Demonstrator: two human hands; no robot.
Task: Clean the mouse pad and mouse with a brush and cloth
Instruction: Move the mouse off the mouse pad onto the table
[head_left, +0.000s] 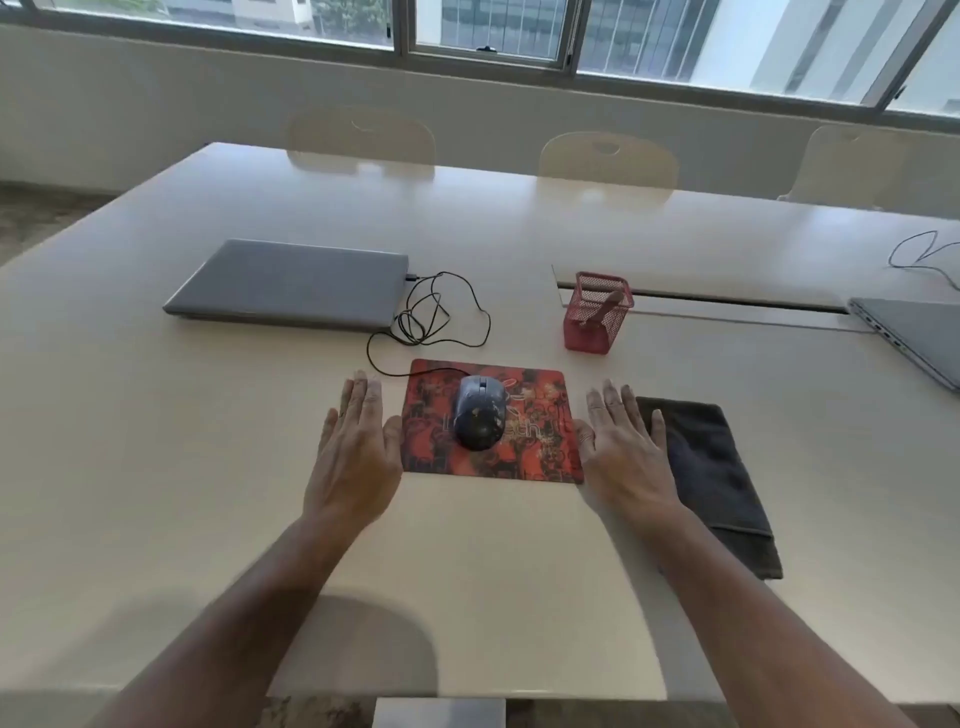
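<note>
My 2 hands lie flat, fingers straight, holding nothing: left hand and right hand flank the pad on the worktop. The mouse sits on it, probably light, hard, corded; I'd grip its sides. The cloth, soft, lies right; the brush stands in the red holder.

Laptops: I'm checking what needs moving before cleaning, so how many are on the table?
2. One closed laptop lies left of the red holder; another sits at the right edge, partly cut off by the frame.
</note>
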